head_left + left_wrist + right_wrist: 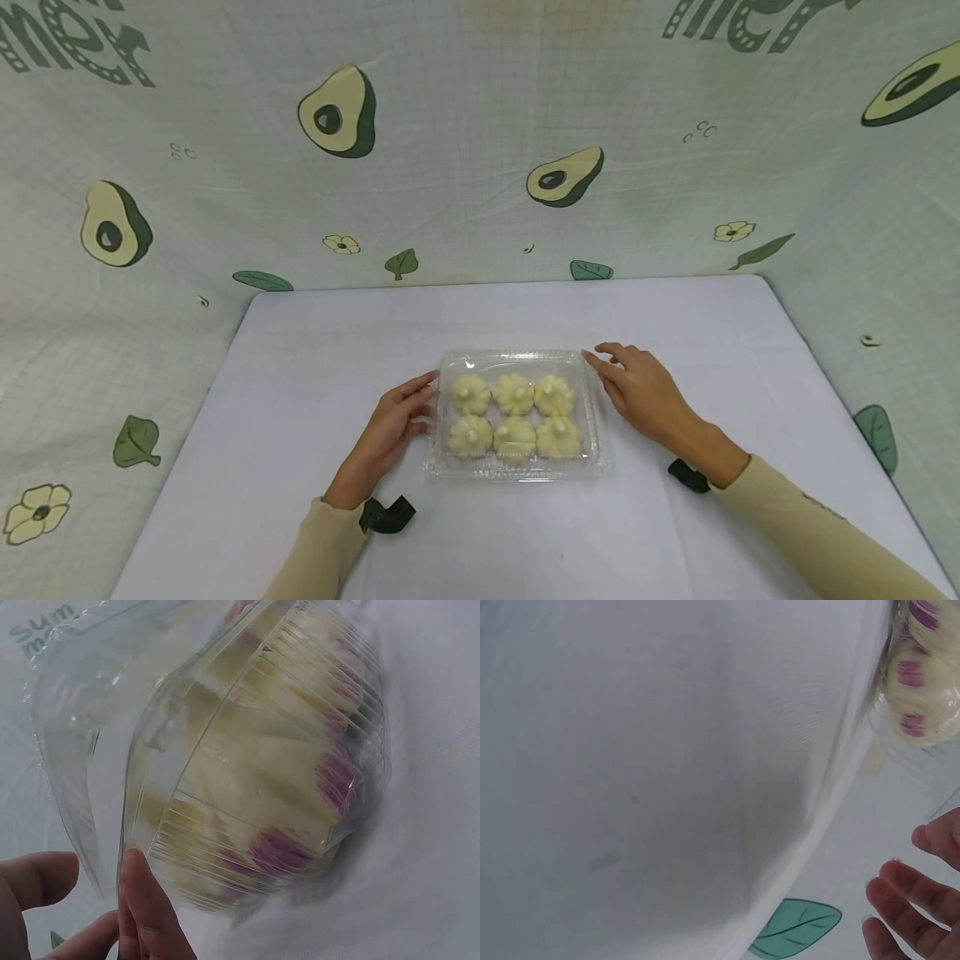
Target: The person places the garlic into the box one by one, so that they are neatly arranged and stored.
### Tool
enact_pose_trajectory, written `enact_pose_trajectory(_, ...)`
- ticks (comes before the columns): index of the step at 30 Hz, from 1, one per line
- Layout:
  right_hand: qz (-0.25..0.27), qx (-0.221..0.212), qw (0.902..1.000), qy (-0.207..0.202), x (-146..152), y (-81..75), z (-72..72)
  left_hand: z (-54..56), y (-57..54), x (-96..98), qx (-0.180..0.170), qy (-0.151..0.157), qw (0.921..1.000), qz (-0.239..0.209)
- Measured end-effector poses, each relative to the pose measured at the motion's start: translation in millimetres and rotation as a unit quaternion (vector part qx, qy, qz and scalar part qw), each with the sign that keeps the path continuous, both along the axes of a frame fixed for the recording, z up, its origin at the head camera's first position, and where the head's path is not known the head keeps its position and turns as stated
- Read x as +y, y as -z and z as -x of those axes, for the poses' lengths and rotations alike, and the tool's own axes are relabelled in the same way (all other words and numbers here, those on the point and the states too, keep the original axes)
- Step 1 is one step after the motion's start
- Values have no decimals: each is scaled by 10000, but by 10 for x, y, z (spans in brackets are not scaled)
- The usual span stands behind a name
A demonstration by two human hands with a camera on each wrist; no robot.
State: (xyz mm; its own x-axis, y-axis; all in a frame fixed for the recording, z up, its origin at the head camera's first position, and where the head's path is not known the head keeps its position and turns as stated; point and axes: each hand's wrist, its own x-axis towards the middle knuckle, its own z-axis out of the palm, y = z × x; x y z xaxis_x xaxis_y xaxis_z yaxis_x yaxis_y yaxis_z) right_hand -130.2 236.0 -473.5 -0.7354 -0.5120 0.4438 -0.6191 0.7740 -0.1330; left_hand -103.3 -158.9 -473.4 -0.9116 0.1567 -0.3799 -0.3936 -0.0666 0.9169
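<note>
A clear plastic clamshell box (pixel 517 468) lies on the table with several pale garlic bulbs (pixel 514 436) in two rows. Seen from the left wrist, the bulbs (pixel 255 772) carry purple streaks, and a gap shows between the lid (pixel 75 750) and the base rim. My left hand (pixel 393 425) is at the box's left edge; its fingers (pixel 150 907) touch the rim, while the thumb stands apart from the lid. At the far right corner, my right hand (pixel 641 392) has its fingers spread loosely, holding nothing. Whether its fingertip touches the corner I cannot tell.
White cloth covers the table (pixel 337 333). A curtain (pixel 465 200) printed with avocados and leaves surrounds its back and sides. Each wrist wears a black camera mount, the left one (pixel 387 515) close to the table surface.
</note>
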Motion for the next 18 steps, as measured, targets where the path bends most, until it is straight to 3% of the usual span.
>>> enact_pose_trajectory(7,-12,-173,9998,75,3,-2,-16,6,43,8,101,-30,9997,208)
enact_pose_trajectory(18,831,-1342,9867,386,46,-143,-117,23,55,21,298,-66,9993,205)
